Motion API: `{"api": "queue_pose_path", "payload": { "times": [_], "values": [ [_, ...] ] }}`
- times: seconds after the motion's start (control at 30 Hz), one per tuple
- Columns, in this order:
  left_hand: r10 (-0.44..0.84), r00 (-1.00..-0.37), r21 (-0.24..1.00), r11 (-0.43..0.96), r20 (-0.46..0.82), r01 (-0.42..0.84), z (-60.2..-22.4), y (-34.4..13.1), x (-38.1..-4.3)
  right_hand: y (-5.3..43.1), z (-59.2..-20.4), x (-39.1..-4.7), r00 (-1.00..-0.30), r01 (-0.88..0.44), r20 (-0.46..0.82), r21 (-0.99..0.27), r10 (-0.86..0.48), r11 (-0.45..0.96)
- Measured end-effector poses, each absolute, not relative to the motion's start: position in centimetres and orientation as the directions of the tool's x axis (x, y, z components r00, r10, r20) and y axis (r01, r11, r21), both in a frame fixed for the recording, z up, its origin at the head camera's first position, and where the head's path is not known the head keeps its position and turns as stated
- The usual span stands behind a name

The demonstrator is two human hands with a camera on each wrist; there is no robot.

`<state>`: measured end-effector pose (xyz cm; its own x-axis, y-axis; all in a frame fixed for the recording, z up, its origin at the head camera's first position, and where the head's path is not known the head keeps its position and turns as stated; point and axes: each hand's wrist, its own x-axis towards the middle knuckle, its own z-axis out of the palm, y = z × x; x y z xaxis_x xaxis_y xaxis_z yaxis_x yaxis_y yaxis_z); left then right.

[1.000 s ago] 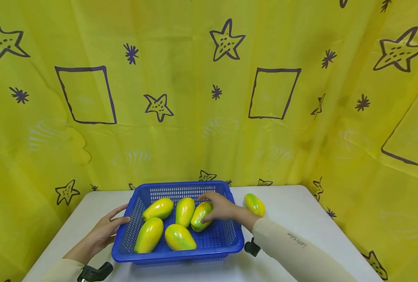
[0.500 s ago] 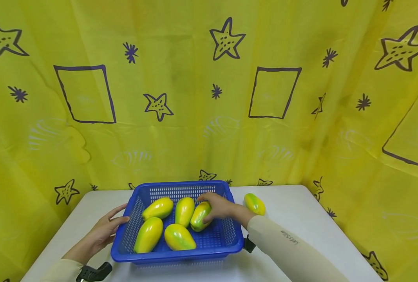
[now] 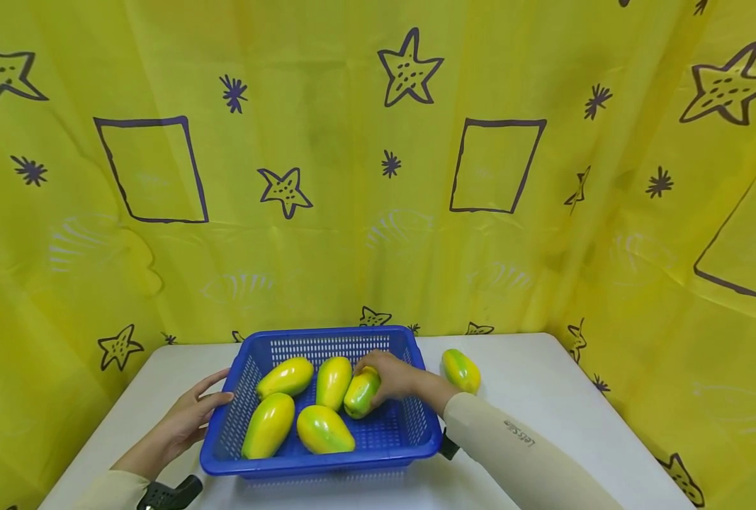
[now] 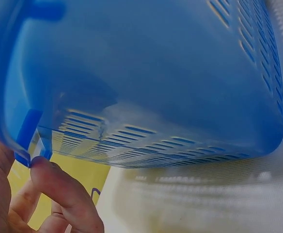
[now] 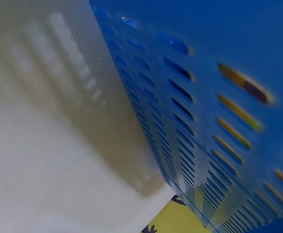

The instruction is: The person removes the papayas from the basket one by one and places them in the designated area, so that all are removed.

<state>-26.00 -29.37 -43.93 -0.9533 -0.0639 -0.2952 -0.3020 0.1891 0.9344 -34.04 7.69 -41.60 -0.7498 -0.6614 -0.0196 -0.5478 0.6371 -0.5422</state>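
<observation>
A blue plastic basket (image 3: 314,464) with slotted sides stands on the table and holds several yellow-green mangoes. My left hand (image 3: 183,419) grips its left rim; in the left wrist view the left hand's fingers (image 4: 66,194) curl at the rim's edge. Reaching over the basket's right side, my right hand (image 3: 395,379) holds the rightmost mango (image 3: 360,398), fingers behind it and thumb at its near side. That mango lies close beside the middle mango (image 3: 334,382). The right wrist view shows only the basket's slotted wall (image 5: 180,111), not the right hand.
One more mango (image 3: 460,370) lies on the white table (image 3: 511,411), right of the basket. Left in the basket are two mangoes, a far mango (image 3: 286,377) and a near mango (image 3: 269,426); another mango (image 3: 324,429) is at front centre. A yellow patterned curtain (image 3: 339,269) encloses the table.
My right hand has closed further round the rightmost mango, and the right forearm has shifted slightly left. My left hand and the basket have stayed put.
</observation>
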Motion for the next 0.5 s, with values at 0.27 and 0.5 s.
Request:
{"api": "queue_pose_path", "payload": {
  "times": [0.27, 0.5],
  "values": [
    [-0.067, -0.953, 0.935, 0.186, -0.295, -0.302, -43.87, -29.34, -25.95, 7.70, -41.93, -34.03, -0.743, -0.569, -0.014, -0.513, -0.670, 0.642],
    [-0.074, -0.953, 0.933, 0.194, -0.295, -0.304, -43.88, -29.23, -25.83, 7.77, -42.01, -33.91, -0.742, -0.577, -0.019, -0.491, -0.670, 0.652]
  ]
}}
